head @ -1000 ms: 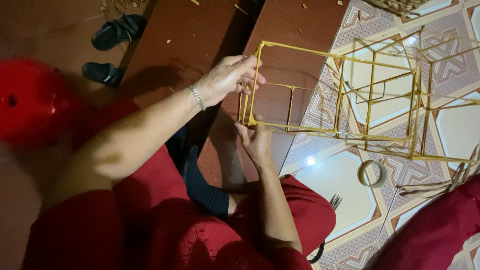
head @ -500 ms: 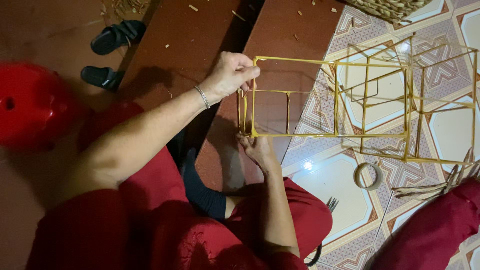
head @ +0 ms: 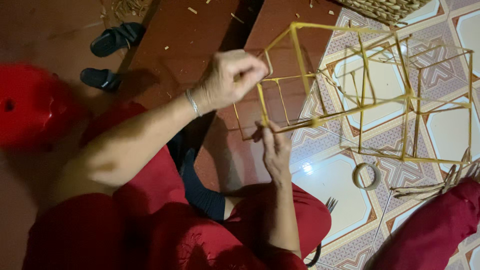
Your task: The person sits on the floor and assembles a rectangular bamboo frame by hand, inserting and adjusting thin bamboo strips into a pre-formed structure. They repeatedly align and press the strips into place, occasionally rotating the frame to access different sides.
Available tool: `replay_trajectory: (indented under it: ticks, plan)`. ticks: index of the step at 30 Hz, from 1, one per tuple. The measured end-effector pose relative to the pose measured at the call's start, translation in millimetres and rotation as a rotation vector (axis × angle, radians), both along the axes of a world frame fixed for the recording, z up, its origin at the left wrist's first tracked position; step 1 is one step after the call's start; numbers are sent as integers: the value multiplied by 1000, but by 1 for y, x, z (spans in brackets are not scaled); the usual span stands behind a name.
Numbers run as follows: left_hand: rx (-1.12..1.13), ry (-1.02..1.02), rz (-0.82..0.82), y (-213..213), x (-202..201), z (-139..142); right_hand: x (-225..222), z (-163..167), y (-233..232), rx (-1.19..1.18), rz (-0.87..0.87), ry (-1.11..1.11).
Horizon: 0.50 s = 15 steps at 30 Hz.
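Open lattice frame of thin yellow bamboo-like sticks, joined into box-shaped cells. Held off the floor, tilted, spanning from scene centre out to the right edge over patterned tiles. Left end pinched at an upper corner stick by left hand, fingers curled closed. Lower left stick gripped from beneath by right hand.
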<state>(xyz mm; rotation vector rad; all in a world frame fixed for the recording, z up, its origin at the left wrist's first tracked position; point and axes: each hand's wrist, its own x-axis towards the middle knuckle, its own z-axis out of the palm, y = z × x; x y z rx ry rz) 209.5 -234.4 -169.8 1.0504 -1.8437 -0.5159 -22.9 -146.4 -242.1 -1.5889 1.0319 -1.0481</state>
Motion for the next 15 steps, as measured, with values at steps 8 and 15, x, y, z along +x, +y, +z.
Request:
replay_trajectory:
  ticks: [8,15]
  plan:
    - [-489,-419,-77,39,-29,18,-42,29,11,99,-76,-424]
    - [-585,-436,-129,53,-57,25,-55,37,30,92,-59,-545]
